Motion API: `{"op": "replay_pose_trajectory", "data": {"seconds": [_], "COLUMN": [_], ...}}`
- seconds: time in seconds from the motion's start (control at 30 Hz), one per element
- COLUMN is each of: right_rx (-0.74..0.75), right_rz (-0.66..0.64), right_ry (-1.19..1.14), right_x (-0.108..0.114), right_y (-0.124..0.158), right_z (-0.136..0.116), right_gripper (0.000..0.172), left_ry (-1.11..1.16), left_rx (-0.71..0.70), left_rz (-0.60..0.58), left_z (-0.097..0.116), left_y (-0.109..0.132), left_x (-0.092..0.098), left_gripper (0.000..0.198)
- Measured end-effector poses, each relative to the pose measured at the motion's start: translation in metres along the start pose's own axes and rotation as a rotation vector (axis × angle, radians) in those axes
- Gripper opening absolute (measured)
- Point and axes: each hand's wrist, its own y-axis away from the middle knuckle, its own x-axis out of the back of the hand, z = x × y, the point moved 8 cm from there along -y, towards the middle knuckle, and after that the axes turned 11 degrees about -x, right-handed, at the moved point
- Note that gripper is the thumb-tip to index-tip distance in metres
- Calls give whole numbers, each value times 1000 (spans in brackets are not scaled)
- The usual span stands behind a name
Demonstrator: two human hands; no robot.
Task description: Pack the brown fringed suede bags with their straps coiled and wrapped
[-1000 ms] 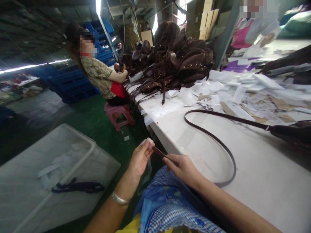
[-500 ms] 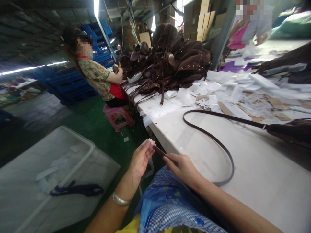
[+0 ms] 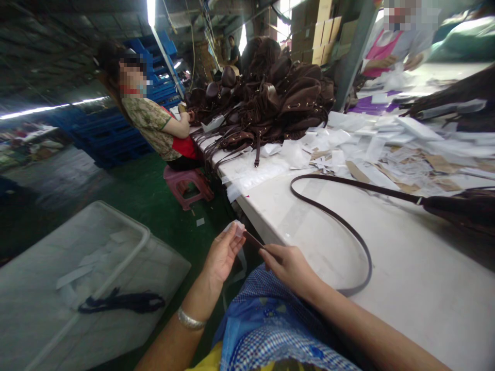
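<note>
In front of my lap, beside the table edge, my left hand (image 3: 223,253) pinches a piece of thin white paper (image 3: 238,227) at the end of a dark brown strap. My right hand (image 3: 286,263) grips the strap (image 3: 253,241) a little further along, thumb and fingers pressed together. The strap passes behind my right hand and appears again as a long curve on the table, running to a dark brown bag (image 3: 460,211) at the right edge. Part of the paper lies hidden under my left fingers, and a pale strip hangs below them.
A large pile of brown bags (image 3: 270,103) lies on the white table (image 3: 417,273), with paper scraps (image 3: 371,149) along it. A bin (image 3: 147,234) with scraps stands at lower left. One person (image 3: 154,123) sits on a pink stool (image 3: 187,185); another (image 3: 386,56) works across the table.
My hands and the strap stay almost where they were. The seated person's hands have shifted slightly, and the person across the table has moved both hands over the work.
</note>
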Motion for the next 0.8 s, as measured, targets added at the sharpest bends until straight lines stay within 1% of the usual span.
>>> {"op": "replay_pose_trajectory", "data": {"seconds": [0.2,0.33,0.4,0.5,0.6,0.7,0.77,0.8], "right_rx": [-4,-21,-36,-59,-108,-241,-270,-252], "right_rz": [-19,-31,-31,-43,-109,-215,-304,-332], "right_ry": [7,5,-15,-67,-141,-168,-163,-152], "right_x": [-2,-3,-1,1,-4,-17,-27,-29], "right_y": [1,1,0,-1,-1,-2,-5,-6], "right_z": [0,1,0,-2,1,19,29,31], "right_gripper": [36,36,37,41,46,52,54,52], "left_ry": [-2,-8,-15,-50,-67,-77,-110,-115], "left_rx": [3,5,3,-32,-38,-44,-94,-132], "left_rz": [-3,-23,-47,-130,-202,-268,-250,-211], "left_z": [-1,-2,-4,-9,-20,-30,-24,-17], "left_y": [3,5,5,13,30,41,36,30], "left_x": [-2,-4,-6,-13,-20,-25,-21,-16], "left_gripper": [15,18,23,32,36,35,35,35]}}
